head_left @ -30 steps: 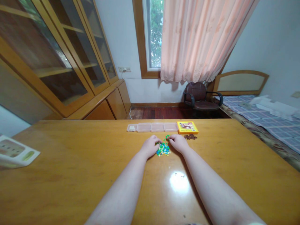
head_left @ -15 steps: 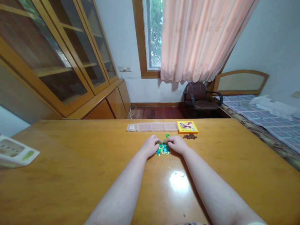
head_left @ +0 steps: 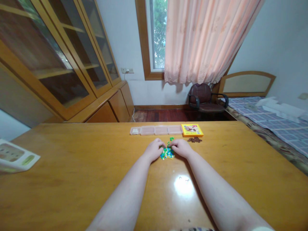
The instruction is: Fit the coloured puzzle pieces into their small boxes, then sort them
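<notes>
A small heap of tiny green, blue, white and yellow plastic pieces (head_left: 167, 154), which look like mini building bricks, lies on the wooden table between my hands. My left hand (head_left: 154, 150) rests at its left edge, fingers bent and thumb apart from them. On the opposite side my right hand (head_left: 182, 149) reaches in with index finger and thumb apart at the heap's upper right. No piece shows clearly in either hand; the fingertips partly cover the heap. A few loose green pieces (head_left: 171, 139) lie just beyond the fingers.
Behind the heap stands a row of clear plastic trays (head_left: 161, 130), beside a yellow box (head_left: 192, 130) with a printed label. A pile of brown pieces (head_left: 194, 140) sits in front of the box. At the table's left edge is a white object (head_left: 18, 157).
Both hands stay at the heap in nearly the same pose. The whole view has shifted very slightly.
</notes>
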{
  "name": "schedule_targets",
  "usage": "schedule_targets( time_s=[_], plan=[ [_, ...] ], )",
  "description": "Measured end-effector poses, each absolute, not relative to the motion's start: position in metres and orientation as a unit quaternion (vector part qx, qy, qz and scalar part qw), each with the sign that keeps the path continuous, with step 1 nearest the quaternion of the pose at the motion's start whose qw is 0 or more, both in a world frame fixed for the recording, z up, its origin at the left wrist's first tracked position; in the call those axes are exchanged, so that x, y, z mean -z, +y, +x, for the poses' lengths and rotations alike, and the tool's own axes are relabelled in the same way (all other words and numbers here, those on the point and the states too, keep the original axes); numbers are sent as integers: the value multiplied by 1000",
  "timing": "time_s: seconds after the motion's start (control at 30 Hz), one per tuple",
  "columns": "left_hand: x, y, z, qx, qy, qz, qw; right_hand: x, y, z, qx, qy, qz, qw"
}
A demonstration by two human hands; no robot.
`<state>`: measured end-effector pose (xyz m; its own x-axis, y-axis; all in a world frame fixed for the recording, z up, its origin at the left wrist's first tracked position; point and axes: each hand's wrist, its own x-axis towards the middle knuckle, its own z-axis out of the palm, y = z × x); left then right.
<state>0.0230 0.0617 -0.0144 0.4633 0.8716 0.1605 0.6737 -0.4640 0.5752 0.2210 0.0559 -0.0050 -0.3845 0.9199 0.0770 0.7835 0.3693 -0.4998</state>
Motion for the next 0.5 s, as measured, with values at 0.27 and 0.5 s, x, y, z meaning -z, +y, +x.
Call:
schedule_targets(
  time_s=[0.27,0.5],
  plan=[
    [15,62,23,-223,467,823,235,1,56,224,-175,-785,-563,191],
    [13,60,23,-211,454,832,238,4,58,224,-174,-775,-579,185]
  ],
)
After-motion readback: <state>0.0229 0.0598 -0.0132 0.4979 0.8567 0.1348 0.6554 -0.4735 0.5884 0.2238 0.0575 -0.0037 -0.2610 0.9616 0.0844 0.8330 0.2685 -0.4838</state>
